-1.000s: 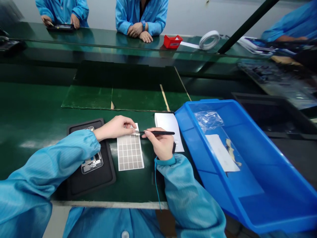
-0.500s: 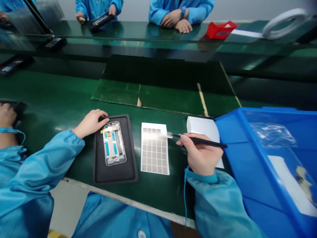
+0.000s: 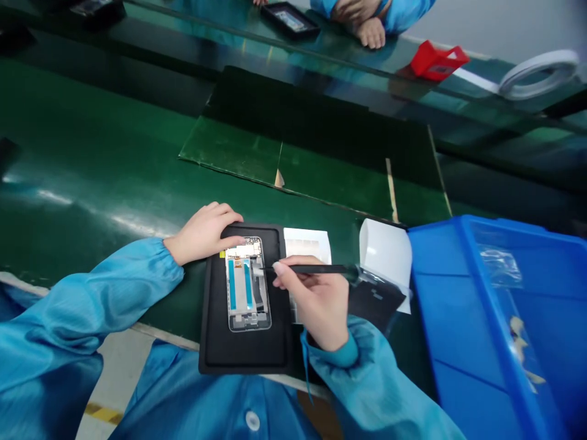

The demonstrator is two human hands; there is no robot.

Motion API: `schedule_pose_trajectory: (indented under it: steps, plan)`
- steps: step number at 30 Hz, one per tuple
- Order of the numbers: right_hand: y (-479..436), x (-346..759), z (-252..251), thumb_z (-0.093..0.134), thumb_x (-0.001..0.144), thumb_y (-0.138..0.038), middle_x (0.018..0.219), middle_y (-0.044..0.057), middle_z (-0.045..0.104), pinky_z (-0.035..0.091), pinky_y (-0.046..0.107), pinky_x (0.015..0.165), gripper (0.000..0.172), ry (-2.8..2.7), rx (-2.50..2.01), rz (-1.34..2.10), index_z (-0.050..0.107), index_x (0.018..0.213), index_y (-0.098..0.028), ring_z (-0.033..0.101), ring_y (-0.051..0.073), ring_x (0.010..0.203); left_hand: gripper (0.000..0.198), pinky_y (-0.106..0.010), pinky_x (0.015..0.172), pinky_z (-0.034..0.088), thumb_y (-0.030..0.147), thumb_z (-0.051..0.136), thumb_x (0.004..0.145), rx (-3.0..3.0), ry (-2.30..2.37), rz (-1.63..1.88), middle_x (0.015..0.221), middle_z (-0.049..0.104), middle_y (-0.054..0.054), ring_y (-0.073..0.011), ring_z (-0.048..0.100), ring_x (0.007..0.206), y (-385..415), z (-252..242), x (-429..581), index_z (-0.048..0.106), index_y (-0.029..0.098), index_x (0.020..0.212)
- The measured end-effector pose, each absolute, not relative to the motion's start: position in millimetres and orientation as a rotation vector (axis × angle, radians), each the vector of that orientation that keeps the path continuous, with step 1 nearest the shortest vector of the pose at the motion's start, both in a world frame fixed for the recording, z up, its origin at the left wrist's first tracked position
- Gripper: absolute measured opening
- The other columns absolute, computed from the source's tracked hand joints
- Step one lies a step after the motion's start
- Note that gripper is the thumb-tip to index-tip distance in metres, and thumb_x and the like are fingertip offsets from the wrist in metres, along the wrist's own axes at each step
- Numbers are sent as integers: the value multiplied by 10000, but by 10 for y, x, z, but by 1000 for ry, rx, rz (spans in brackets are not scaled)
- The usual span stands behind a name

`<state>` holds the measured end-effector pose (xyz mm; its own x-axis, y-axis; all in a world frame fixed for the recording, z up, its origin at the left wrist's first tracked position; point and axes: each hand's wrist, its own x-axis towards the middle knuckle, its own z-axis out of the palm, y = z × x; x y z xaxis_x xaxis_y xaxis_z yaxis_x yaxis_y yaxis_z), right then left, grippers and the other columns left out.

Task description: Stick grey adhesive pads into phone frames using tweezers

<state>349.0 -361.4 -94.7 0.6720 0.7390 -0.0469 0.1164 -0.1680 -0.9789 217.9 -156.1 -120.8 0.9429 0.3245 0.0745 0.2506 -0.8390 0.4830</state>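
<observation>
An opened phone (image 3: 237,287) with exposed inner parts and blue strips lies in a black tray (image 3: 247,354). My left hand (image 3: 206,235) grips the tray's far left corner, its thumb on the phone's upper end. My right hand (image 3: 316,299) is closed around black tweezers (image 3: 316,269), their tips over the right side of the phone's middle. A small pale piece (image 3: 257,271) shows at the tips; whether it touches the phone I cannot tell. Partly hidden behind my right hand, a white sheet of grey stickers (image 3: 312,238) lies against the tray's right side.
A curled white paper (image 3: 385,250) and a dark flat sheet (image 3: 373,302) lie right of my hand. Further right stands a blue bin (image 3: 440,293) with clear plastic inside. Across the bench are a person's hands (image 3: 369,30), another tray (image 3: 293,27), a red holder (image 3: 438,61) and a white roll (image 3: 536,76).
My right hand has carried the tweezers left from the sticker sheet to the phone. The tray and my left hand are now closer to the sheet. The view has tilted and shifted.
</observation>
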Motion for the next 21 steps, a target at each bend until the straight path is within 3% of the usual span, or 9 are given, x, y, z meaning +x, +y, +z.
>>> schedule_pose_trajectory:
  steps: [8, 12, 16, 21]
  plan:
    - [-3467, 3350, -1115, 798, 775, -345, 622, 11, 693, 585, 268, 512, 195, -632, -1637, 733, 694, 805, -182, 685, 169, 530, 340, -373, 864, 424, 481, 644, 889, 2574, 544, 205, 1042, 642, -54, -240, 553, 951, -1575, -1269, 2282, 659, 202, 1084]
    - [-3469, 3351, -1112, 800, 774, -349, 603, 15, 689, 591, 277, 513, 204, -597, -1661, 694, 693, 800, -176, 678, 171, 515, 350, -372, 834, 426, 441, 599, 926, 2678, 594, 362, 1077, 612, -85, -250, 543, 977, -1664, -1146, 2181, 619, 170, 1147]
    - [-3491, 3358, -1107, 798, 777, -342, 600, 12, 687, 600, 291, 523, 200, -552, -1654, 674, 691, 810, -176, 674, 171, 512, 241, -348, 713, 392, 327, 468, 996, 2897, 254, 404, 890, 593, -66, -210, 525, 826, -1851, -1005, 1929, 652, 170, 996]
    - [-3487, 3361, -1111, 792, 782, -341, 593, 5, 680, 586, 272, 506, 192, -557, -1657, 675, 692, 813, -181, 672, 164, 512, 255, -338, 664, 376, 297, 483, 993, 2972, 3, 303, 864, 594, -64, -208, 538, 800, -2035, -1047, 1755, 630, 138, 1128]
